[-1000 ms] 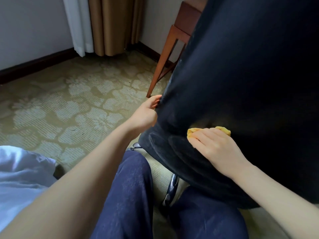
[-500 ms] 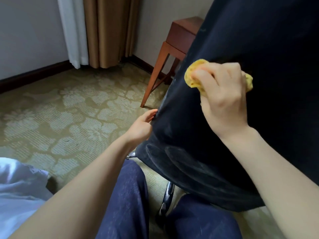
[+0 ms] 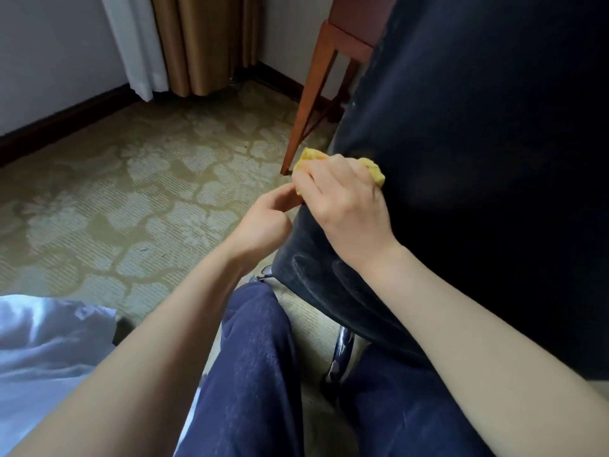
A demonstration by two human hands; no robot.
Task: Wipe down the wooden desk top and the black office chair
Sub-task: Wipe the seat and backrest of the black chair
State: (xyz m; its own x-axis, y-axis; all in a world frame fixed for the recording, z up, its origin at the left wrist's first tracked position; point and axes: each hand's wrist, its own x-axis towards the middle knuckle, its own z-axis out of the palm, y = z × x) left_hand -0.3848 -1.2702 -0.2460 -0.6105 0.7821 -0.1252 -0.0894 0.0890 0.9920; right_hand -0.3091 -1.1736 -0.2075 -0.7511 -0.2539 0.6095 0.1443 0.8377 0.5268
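The black office chair [image 3: 478, 159] fills the right side, its back turned to me, with dusty wipe marks low on it. My right hand [image 3: 342, 206] grips a crumpled yellow cloth [image 3: 374, 171] and presses it against the chair back's left edge. My left hand [image 3: 267, 222] holds that same edge just below, fingers curled round it. The wooden desk [image 3: 349, 37] shows only as a corner and one slanted leg behind the chair.
Patterned green carpet [image 3: 131, 199] covers the floor to the left. Curtains [image 3: 197, 44] hang in the far corner by a dark skirting board. White bedding [image 3: 39, 351] lies at lower left. My legs in blue trousers and the chair's chrome base [image 3: 341, 357] are below.
My right hand has brought the cloth down from higher on the chair back to its left edge, close to my left hand. The left hand keeps its hold on the edge.
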